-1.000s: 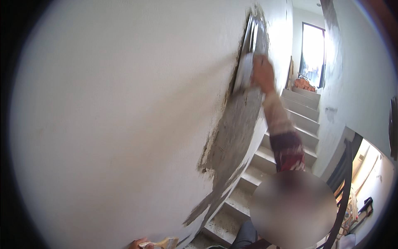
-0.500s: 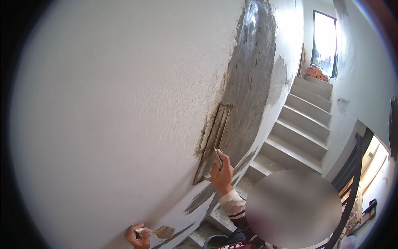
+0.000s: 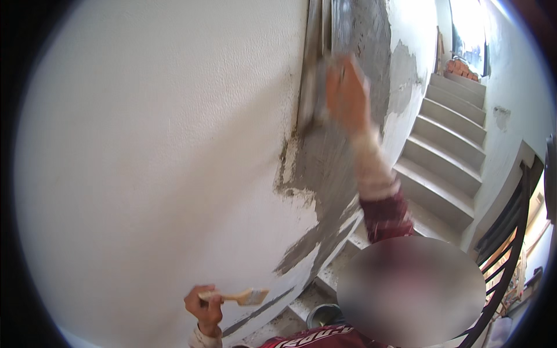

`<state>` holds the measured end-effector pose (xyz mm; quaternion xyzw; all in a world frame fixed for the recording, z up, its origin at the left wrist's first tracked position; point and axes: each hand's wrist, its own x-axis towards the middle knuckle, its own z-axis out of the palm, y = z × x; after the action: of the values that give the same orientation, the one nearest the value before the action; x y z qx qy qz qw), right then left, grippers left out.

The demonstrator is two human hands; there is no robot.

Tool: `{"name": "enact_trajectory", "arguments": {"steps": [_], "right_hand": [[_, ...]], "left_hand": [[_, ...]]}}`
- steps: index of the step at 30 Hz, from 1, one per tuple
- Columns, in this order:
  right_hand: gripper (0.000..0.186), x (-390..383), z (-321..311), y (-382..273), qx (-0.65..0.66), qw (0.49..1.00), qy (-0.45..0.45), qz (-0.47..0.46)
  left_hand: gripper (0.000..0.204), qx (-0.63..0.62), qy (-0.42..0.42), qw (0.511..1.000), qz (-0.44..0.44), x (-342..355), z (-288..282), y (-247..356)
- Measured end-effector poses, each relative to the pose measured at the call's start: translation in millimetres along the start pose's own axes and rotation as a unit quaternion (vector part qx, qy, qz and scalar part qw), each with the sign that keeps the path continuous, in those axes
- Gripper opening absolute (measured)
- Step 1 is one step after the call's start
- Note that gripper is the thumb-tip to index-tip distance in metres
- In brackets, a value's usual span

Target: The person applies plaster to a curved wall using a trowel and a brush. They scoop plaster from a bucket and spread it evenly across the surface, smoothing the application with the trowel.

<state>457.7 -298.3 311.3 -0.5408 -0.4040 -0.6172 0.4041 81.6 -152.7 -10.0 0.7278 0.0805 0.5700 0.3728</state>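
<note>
High on the wall, my right hand [image 3: 347, 95] is closed round the handle of a long plastering trowel [image 3: 312, 69], both smeared by motion. The trowel's blade lies along the left border of a grey plaster patch [image 3: 368, 64], its upper end reaching the picture's top edge. Lower down, my left hand [image 3: 204, 303] grips a flat paintbrush [image 3: 249, 297] by its handle. The brush's pale bristles point right, in front of the white wall [image 3: 145, 162]. A blurred oval hides part of the right arm and whatever is behind it.
Concrete stairs [image 3: 444, 153] climb at the right toward a pile of red bricks [image 3: 462, 69] by a bright opening. A round bucket [image 3: 314, 316] stands on a lower step. The dark curved railing [image 3: 516, 243] runs along the right side.
My right hand has swept the trowel up along the grey strip. My left hand, still holding the brush, sits slightly higher and farther right. The view has shifted too.
</note>
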Motion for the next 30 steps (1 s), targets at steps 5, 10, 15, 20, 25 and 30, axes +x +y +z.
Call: {"name": "enact_trajectory", "arguments": {"steps": [5, 10, 15, 20, 25, 30], "right_hand": [[0.036, -267, -38, -72, 0.102, 0.975, -0.101, 0.168], [0.037, -354, -77, -106, 0.087, 0.935, -0.180, 0.293], [0.037, -350, -70, -128, 0.130, 0.927, -0.172, 0.307], [0.040, -350, -87, -111, 0.111, 0.920, -0.187, 0.325], [0.038, -315, -75, -96, 0.119, 0.936, -0.197, 0.265], [0.029, -150, -24, -25, 0.078, 0.994, -0.040, 0.060]], "left_hand": [[0.027, -0.052, 0.095, 0.992, 0.070, 115, 32, 85], [0.027, -0.138, 0.049, 0.954, 0.262, 277, 102, 198], [0.024, 0.001, 0.016, 0.970, 0.244, 390, 155, 306], [0.031, 0.146, 0.208, 0.867, 0.428, 420, 185, 321], [0.031, 0.185, 0.176, 0.819, 0.513, 397, 133, 327], [0.030, -0.022, 0.191, 0.915, 0.355, 304, 78, 250]]}}
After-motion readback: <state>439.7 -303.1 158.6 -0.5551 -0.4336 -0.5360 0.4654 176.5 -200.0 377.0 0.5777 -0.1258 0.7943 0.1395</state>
